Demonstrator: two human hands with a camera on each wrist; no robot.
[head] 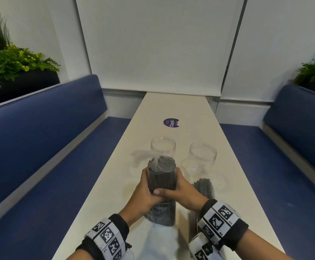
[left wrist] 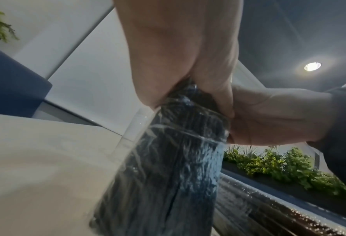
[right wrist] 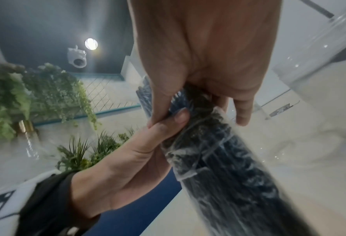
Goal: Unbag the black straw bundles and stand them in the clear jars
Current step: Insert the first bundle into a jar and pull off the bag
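The tabletop [head: 113,184] carries two clear jars, both upright and open: the left jar [head: 163,147] at 12 o'clock from the hands, the right jar [head: 203,156] at 1 o'clock. The bagged straw bundle [head: 161,177] stands upright just before the left jar. Left hand [head: 145,192] and right hand [head: 182,192] each have their grip closed around this bundle. A second straw bundle [head: 204,188] lies at 3 o'clock.
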